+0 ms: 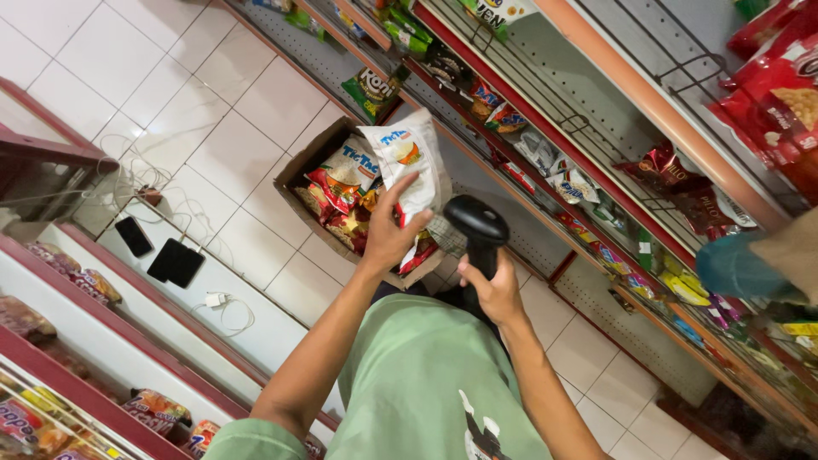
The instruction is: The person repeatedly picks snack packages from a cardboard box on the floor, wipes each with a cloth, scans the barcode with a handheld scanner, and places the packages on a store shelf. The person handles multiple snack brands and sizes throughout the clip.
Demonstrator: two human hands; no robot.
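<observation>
Left hand [390, 234] pinches a white crinkly plastic snack packet [409, 162] aloft above the open brown cardboard box [300, 166] of snacks. Right hand [494, 290] is wrapped around the black handheld barcode scanner [477, 230], head just beside the packet. Best hold the packet flat, code facing the scanner.

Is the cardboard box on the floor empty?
No, the cardboard box holds several snack packets, and the left hand lifts a white packet above it.
</observation>
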